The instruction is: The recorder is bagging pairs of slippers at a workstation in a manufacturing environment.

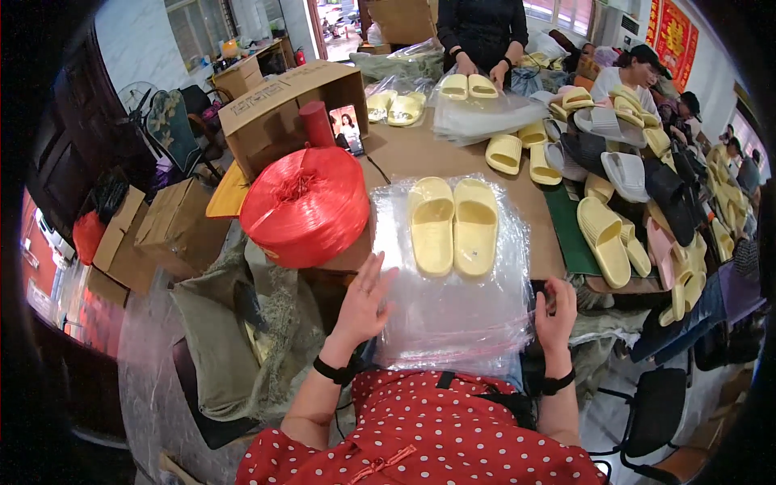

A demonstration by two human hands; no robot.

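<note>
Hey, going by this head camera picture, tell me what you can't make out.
In the head view:
- How many clear plastic bags there are: overlap and glare hide it.
- Soles of the yellow slippers on them: face down.
- Whether the left hand or right hand touches the bags: the downward angle hides it.
- The cardboard box's lower part: behind the red plastic roll.
- The head of the person in black: cut off by the top edge.

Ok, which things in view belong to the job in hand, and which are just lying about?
Part of the job:
- yellow slippers lying between the hands
- clear bags, under the slippers
- mixed slipper heap at the right, probably

Apparently just lying about:
- red twine roll
- lit phone
- open cardboard box
- black chair
</note>
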